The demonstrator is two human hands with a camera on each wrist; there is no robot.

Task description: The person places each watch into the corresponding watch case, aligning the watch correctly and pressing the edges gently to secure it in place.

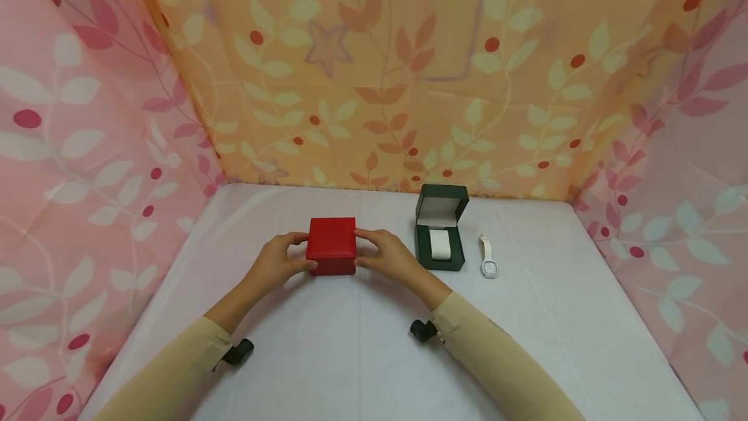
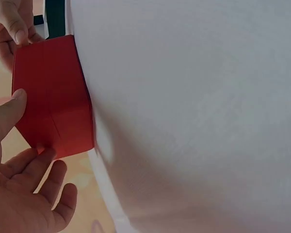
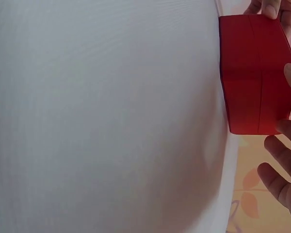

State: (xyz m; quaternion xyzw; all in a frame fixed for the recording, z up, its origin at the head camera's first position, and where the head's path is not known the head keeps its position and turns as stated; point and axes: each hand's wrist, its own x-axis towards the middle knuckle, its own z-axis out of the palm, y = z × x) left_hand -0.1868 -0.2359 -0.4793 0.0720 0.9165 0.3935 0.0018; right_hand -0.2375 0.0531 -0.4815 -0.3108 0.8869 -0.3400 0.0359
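A closed red box (image 1: 331, 239) sits on the white-covered table, a little left of the middle. From its left side my left hand (image 1: 276, 260) holds it, thumb at the front corner and index finger toward the back. My right hand (image 1: 390, 257) grips the opposite side in much the same way. In the left wrist view the thumb and fingertips touch the red box (image 2: 53, 97), while the other fingers of that hand spread loosely. The right wrist view shows the box (image 3: 254, 73) at the right edge, its lid seam visible and that hand partly cut off.
Right of the red box stands a dark green watch box (image 1: 421, 249), lid raised, with a white cushion (image 1: 440, 244) inside. Beside it lies a wristwatch (image 1: 489, 268) with a pale strap. Patterned cloth walls (image 1: 374, 135) border the table at the back and sides.
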